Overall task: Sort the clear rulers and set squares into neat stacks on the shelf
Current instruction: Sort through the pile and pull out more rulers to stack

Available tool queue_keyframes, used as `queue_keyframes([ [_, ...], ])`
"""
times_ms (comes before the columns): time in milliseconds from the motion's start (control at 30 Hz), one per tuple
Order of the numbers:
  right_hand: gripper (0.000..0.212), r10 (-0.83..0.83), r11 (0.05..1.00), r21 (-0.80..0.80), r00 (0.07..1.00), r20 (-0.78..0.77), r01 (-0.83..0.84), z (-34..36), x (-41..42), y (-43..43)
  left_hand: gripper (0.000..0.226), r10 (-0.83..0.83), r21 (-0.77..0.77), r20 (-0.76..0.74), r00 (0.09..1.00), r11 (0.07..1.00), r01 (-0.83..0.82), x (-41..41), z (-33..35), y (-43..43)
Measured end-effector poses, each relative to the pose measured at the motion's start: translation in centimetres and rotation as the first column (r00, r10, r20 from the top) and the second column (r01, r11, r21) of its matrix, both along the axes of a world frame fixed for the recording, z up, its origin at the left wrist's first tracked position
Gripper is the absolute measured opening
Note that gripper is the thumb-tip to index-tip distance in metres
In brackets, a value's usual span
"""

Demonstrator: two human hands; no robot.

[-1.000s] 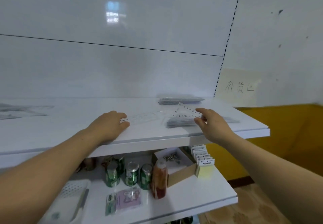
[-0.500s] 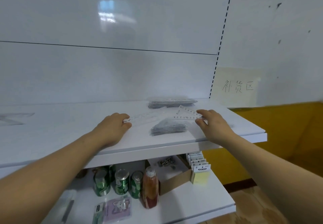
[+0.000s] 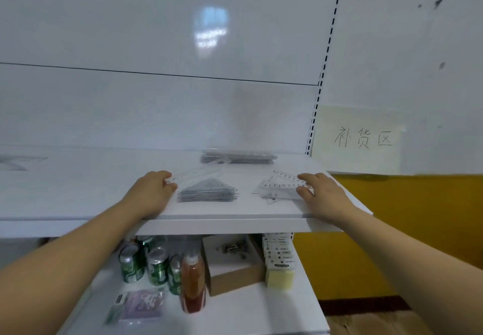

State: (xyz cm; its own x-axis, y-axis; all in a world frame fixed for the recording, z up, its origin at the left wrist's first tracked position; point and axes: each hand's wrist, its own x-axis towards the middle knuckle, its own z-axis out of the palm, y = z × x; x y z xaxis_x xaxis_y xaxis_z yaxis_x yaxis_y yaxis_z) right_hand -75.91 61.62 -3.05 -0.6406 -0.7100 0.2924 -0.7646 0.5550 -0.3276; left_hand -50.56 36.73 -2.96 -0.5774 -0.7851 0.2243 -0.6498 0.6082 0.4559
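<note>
The right hand [image 3: 322,195] pinches the right corner of a clear triangular set square with printed numbers [image 3: 283,184] between thumb and fingertips. The piece lies low over the white shelf [image 3: 224,221] near its right end. Half a second ago it sat just beside the stack of clear triangular set squares [image 3: 207,192]; now it is well apart from that stack, to its right, with bare shelf between them. It seems to rest on another clear piece, though blur makes that hard to tell. The left hand [image 3: 154,195] has stayed put, its curled fingers holding the near end of a long clear straight ruler [image 3: 198,174] just behind the triangular stack. A flat stack of clear rulers [image 3: 237,157] sits by the back wall.
</note>
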Motion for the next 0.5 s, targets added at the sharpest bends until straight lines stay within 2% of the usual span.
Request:
queue_keyframes([
  [267, 0.044, -0.003, 0.991, 0.137, 0.995, 0.104, -0.012, -0.7, -0.8, -0.1, 0.045, 0.001, 0.011, -0.027, 1.000, 1.000, 0.000, 0.5, 0.1, 1.0],
  [500, 0.046, -0.010, 0.985, 0.175, 0.998, 0.066, -0.001, -0.2, -0.7, -0.5, 0.046, -0.052, -0.029, 0.060, 0.997, 0.998, 0.054, 1.5, 0.3, 1.1],
])
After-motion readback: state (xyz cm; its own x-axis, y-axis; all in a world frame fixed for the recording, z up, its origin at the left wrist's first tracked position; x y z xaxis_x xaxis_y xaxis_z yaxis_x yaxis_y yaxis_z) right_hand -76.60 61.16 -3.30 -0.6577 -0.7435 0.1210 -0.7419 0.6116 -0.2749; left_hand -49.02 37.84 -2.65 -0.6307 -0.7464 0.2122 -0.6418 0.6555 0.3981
